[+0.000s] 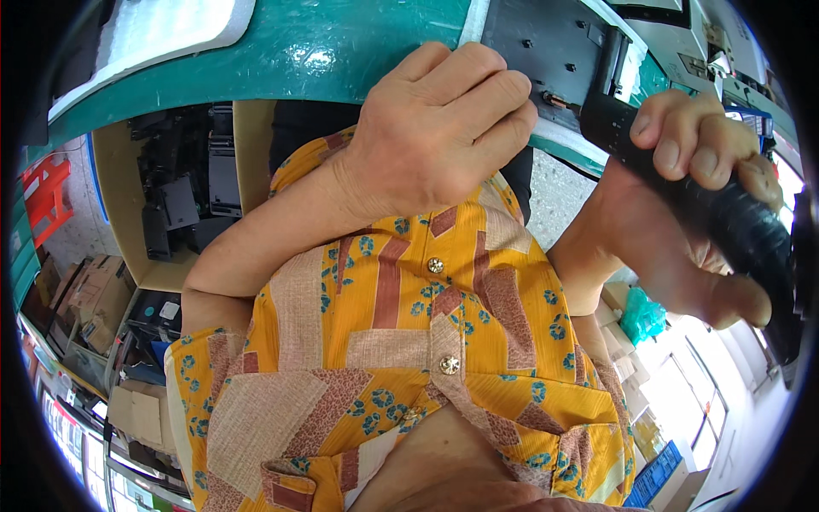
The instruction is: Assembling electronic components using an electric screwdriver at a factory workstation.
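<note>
My right hand [650,224] is wrapped round a black electric screwdriver [616,130]. Its metal bit points left, over the near edge of a black plastic panel [533,51] with several small raised posts. Beside the panel's lower left corner is my left hand [444,128], its fingers curled closed and the back of the hand facing up. Whatever those fingers may hold is hidden. The panel lies on a light-coloured pad [472,21] on the green table [367,51].
White foam [175,30] lies on the table at the far left. Below the table edge stands an open cardboard box [115,171] of black plastic parts [179,203]. A red plastic stool [49,200] is on the floor at left. White equipment [670,47] stands at the far right.
</note>
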The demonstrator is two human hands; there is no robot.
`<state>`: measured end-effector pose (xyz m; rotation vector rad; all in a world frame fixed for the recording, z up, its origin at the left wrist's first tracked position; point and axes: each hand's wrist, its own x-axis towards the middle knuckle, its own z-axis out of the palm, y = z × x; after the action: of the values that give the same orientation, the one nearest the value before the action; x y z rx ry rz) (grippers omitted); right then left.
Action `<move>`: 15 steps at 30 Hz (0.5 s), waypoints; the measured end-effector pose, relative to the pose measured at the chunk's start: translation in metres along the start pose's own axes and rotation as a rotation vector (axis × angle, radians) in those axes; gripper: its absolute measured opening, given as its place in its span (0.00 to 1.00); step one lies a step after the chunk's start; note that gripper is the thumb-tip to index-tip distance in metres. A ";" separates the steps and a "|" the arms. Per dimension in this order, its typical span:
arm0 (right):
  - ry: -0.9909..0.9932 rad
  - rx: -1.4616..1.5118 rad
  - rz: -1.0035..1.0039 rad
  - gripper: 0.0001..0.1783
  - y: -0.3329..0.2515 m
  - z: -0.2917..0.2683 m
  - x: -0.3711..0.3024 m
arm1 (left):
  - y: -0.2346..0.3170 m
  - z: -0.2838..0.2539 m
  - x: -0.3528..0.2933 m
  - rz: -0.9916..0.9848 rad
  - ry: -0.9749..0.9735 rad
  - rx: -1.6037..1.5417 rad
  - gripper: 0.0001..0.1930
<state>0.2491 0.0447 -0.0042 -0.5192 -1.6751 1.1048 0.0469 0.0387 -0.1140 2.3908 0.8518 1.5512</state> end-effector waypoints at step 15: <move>0.069 -0.086 -0.068 0.47 0.001 0.036 0.016 | 0.006 -0.008 0.002 -0.029 -0.023 -0.025 0.15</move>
<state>0.2099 0.0425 0.0011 -0.5450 -1.6733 0.9593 0.0427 0.0340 -0.1061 2.3639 0.8539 1.5114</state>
